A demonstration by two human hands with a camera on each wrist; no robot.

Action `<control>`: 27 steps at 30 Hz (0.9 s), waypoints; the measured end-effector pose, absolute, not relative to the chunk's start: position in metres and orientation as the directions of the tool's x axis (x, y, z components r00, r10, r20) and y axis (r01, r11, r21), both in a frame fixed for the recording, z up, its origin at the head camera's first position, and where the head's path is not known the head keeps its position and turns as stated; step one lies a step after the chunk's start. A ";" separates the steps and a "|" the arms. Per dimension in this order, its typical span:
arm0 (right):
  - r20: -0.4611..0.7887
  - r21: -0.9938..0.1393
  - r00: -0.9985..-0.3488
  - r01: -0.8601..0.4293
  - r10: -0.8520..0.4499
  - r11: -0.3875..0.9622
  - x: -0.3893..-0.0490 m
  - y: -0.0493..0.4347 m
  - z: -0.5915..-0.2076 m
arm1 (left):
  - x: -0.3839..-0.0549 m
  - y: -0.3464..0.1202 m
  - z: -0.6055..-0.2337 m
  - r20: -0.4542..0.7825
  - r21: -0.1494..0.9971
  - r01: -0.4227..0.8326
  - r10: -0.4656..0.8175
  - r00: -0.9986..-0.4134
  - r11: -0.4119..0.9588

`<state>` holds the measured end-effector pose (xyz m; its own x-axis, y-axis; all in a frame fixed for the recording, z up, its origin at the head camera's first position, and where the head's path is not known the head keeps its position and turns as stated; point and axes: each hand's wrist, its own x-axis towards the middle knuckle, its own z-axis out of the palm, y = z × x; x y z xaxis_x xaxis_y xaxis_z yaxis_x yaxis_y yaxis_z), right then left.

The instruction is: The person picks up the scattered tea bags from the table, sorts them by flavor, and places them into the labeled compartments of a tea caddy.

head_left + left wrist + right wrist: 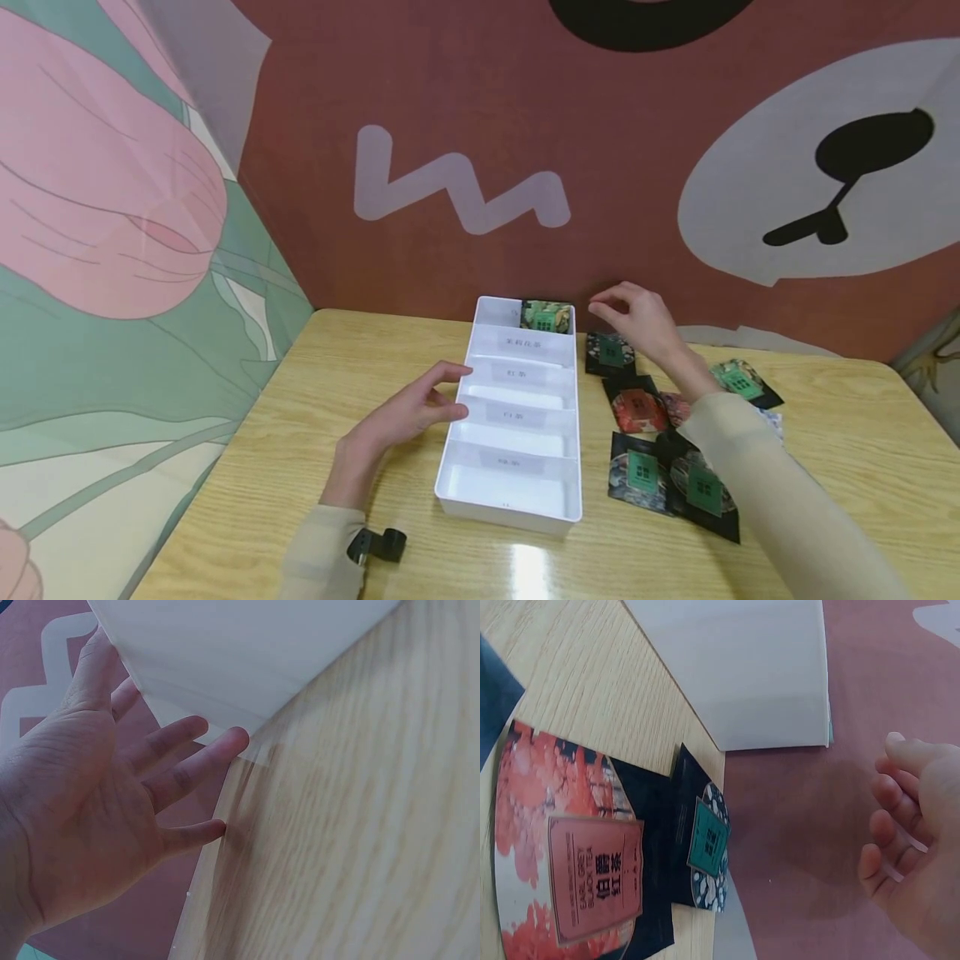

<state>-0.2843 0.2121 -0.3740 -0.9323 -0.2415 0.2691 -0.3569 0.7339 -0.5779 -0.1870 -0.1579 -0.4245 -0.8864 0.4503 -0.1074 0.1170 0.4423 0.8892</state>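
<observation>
- A person's right hand hangs in the air beyond the box's far right corner, thumb and bent forefinger slightly apart, the other fingers loosely curled, with nothing in its hold.
- The left hand is spread wide at the left side of the white box, thumb and forefinger at its edge; it grips nothing, and how firmly it touches cannot be told.
- The box stands on a wooden table, split into five labelled compartments in a row.
- A green packet sits in the farthest compartment, toward its right end.
- Right of the box, near the wall, lies a teal-labelled packet; next to it is a red packet, marked "Earl Grey Black Tea".
- Closer to the camera, a grey packet touches a black packet.
- Farther right, a green-labelled packet lies beyond the right forearm, which partly hides others.
</observation>
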 end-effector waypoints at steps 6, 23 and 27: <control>0.254 -0.566 -0.939 -0.338 -0.231 0.751 -0.282 0.219 -0.373 | -0.187 -0.158 -0.425 -0.110 0.888 0.115 0.447 -0.888 0.445; 0.217 -0.556 -0.954 -0.296 -0.208 0.777 -0.277 0.239 -0.376 | -0.187 -0.158 -0.424 -0.092 0.889 0.137 0.465 -0.880 0.437; 0.219 -0.550 -0.954 -0.295 -0.207 0.781 -0.275 0.242 -0.376 | -0.187 -0.158 -0.423 -0.095 0.886 0.137 0.462 -0.882 0.443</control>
<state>-0.2754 0.2424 -0.3761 -0.9536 -0.2066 0.2189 -0.2954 0.7812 -0.5499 -0.1872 -0.1578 -0.4227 -0.8820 0.4616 -0.0950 0.1368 0.4435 0.8858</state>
